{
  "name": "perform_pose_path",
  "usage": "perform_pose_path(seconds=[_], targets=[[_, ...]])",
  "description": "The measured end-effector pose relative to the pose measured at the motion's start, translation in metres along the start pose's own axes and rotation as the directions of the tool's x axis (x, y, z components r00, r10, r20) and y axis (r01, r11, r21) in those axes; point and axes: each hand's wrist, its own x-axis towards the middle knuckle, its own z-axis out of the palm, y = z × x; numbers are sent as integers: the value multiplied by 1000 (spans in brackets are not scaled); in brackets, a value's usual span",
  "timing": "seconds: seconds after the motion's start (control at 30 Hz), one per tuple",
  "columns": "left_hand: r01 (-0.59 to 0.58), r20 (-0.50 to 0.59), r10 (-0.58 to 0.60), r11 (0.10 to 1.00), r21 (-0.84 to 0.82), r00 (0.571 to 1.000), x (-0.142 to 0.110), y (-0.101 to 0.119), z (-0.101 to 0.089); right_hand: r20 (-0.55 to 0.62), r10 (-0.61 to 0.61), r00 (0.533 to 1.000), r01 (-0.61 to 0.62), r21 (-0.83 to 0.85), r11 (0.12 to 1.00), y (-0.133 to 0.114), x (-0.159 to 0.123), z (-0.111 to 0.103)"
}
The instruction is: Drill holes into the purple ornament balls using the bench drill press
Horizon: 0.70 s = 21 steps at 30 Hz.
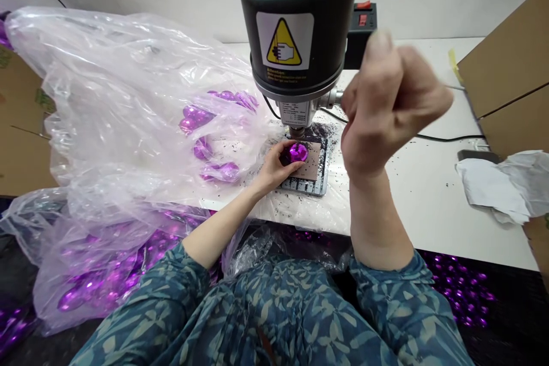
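My left hand (274, 167) holds a shiny purple piece (297, 152) on the small metal base plate (316, 183) of a black bench press machine (299, 23), right under its spindle (295, 128). My right hand (388, 106) is raised beside the machine's head, fingers curled into a fist around something I cannot make out, near a metal lever stub (333, 97). Both sleeves are blue with a leaf pattern.
A big clear plastic bag (128, 103) with several purple pieces (206, 137) lies at the left on the white table (429, 194). More purple pieces (463, 291) lie below the table edge. Cardboard boxes (506, 74) and crumpled white paper (501, 183) sit at the right. Black shavings surround the plate.
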Motion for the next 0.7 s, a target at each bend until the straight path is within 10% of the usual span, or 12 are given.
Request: perform_pose_path(seconds=[0.1, 0.2, 0.3, 0.37, 0.43, 0.53, 0.7], targets=[[-23, -139, 33, 997, 72, 990, -27, 9, 2, 4, 96, 995, -97, 28, 995, -2, 17, 11], [-294, -99, 305, 949, 116, 947, -79, 17, 5, -4, 119, 993, -119, 34, 992, 0, 19, 12], [-641, 258, 608, 765, 64, 751, -132, 18, 12, 4, 138, 990, -138, 54, 989, 1, 15, 9], [-778, 514, 635, 619, 108, 576, -156, 16, 19, 7, 144, 990, -144, 39, 989, 1, 14, 7], [-819, 648, 566, 550, 163, 509, -168, 13, 24, 15, 140, 990, -141, 12, 990, 1, 15, 7], [-760, 558, 594, 641, 107, 579, -164, 5, 23, 2, 146, 989, -146, 13, 989, 1, 17, 9], [-453, 142, 432, 864, 220, 891, -85, -20, -33, -22, 154, 988, -153, 42, 987, 0, 19, 13]])
